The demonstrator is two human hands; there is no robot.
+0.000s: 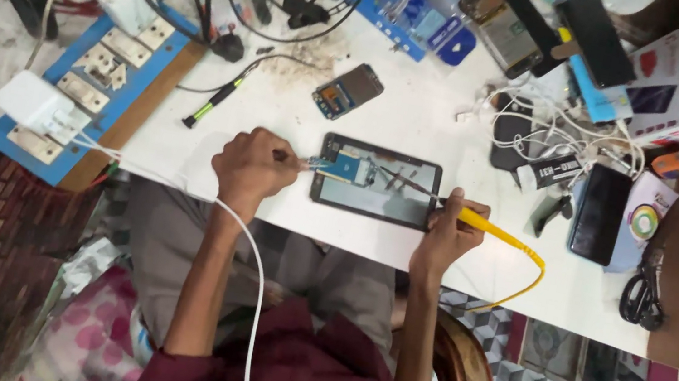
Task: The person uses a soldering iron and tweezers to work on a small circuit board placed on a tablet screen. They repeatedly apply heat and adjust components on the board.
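The view was turned so that the person's body lay at the bottom, both forearms reaching up onto the white worktop (pixel 424 122). By its arm, the left hand (pixel 254 167) was curled into a loose fist, pinching a thin pair of tweezers (pixel 308 160) whose tips met the blue part at the left end of the opened phone (pixel 378 181). The right hand (pixel 448 229) was closed around a yellow-handled soldering iron (pixel 490 227), gripped like a pen, its dark tip slanting over the middle of the phone. The iron's yellow cord (pixel 526 282) looped off past the worktop's near edge.

The phone lay flat, close to that near edge, between the two hands. Bare worktop showed just above and to the left of it, up to a small circuit board (pixel 348 90). To the right sat a black phone (pixel 600 213) and a tangle of white cables (pixel 543 128), well apart. A blue switchboard (pixel 99 86) hung over the far left corner.
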